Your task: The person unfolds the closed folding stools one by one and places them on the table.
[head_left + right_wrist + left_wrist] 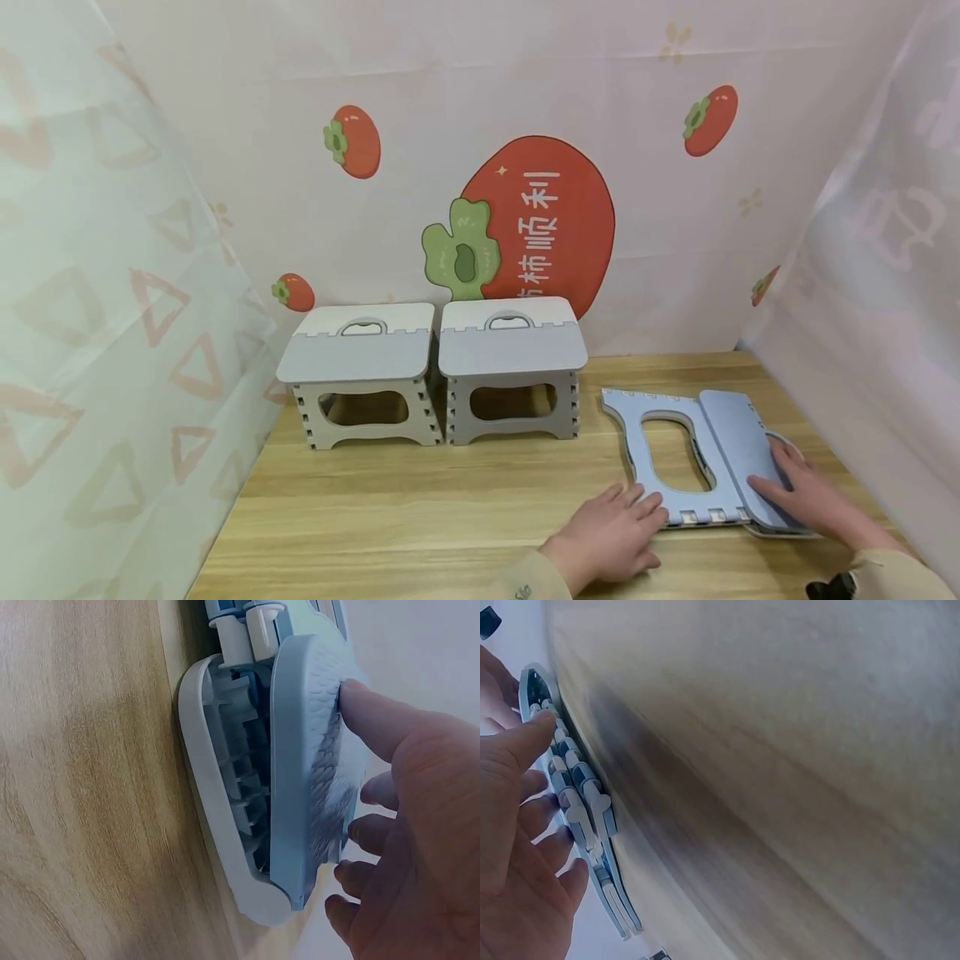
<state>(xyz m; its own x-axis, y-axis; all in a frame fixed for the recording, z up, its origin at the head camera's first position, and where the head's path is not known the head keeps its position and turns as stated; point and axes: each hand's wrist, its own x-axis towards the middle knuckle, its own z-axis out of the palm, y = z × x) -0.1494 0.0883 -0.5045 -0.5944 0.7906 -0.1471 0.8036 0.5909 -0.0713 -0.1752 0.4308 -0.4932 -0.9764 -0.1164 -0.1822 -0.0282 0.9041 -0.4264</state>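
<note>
A folded blue stool [727,458] is laid flat on the right side of the table [360,517], its leg panel, with a large opening, turned to the left and its seat to the right. Its near left corner is touched by the left hand [611,533], whose fingers are extended and spread a little; nothing is grasped by it. The seat is touched from above by the right hand [806,492], with the thumb laid on the textured face and the other fingers loosely bent, unclenched, near the handle side. Between the seat's blue upper half and pale lower half, a ribbed inside is shown by the right wrist view. Farther back, to the left, a left stool [352,357] and a middle stool [512,350] are stood upright side by side, unfolded, before a persimmon-printed cloth [247,100].
</note>
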